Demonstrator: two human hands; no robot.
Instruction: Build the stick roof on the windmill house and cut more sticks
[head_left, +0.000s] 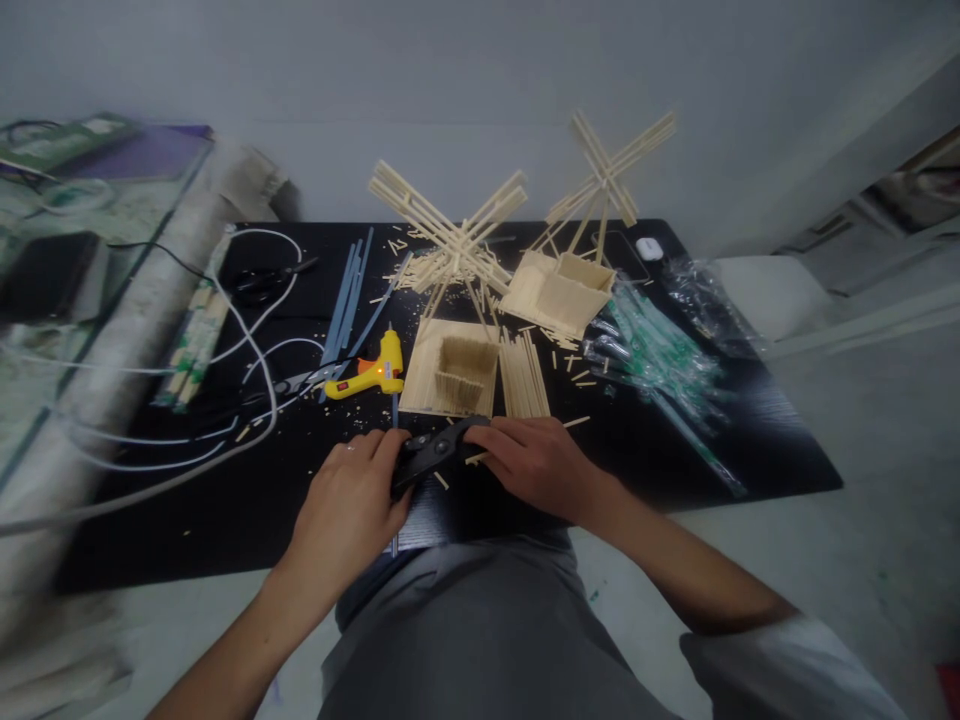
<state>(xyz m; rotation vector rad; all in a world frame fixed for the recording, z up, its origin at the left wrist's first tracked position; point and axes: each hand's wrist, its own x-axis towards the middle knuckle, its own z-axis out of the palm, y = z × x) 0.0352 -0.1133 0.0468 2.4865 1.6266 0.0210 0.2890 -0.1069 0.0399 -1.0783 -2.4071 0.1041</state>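
My left hand (351,508) rests at the near edge of the black table (765,440), fingers curled round the handle of a black cutter (431,450). My right hand (531,462) lies just to its right, fingers closed over the cutter's other end and a thin wooden stick (475,458). Directly beyond the hands stands a stick-built box on a flat stick base (452,368), with a loose row of sticks (523,375) beside it.
A yellow glue gun (373,373) lies left of the base. Two stick windmill models (457,235) (592,200) stand further back. Blue rods (346,295), white cables (255,330), scissors (266,280), plastic-wrapped packs (660,350) and stick offcuts litter the table.
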